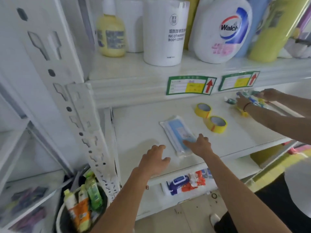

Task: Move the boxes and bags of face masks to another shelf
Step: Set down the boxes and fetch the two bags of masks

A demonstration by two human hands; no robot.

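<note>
At the far left, below the white shelf [138,132], a dark bucket [67,214] on the floor holds green and orange bottles [84,200]. Moving right, the left hand [154,161] hovers over the front edge of the shelf with fingers loosely spread, its grip apart and holding nothing, just beside the bag of face masks [176,133]. That bag, clear plastic with blue masks inside, lies flat near the front edge of the shelf, about midway along it, angled slightly. The right hand [198,145] rests on the near end of the bag with straight fingers laid on top, grip apart, not curled round it. Further right and toward the back sit two yellow tape rolls [210,117], touching each other. At the back right corner, another person's hands [252,100] handle small blue and yellow packets [250,98], blurred. On the upper shelf stand a yellow bottle [111,35], a white lotion bottle [164,32] and a Walch jug [222,29]. Under the shelf lie wipes packs [186,181]
</note>
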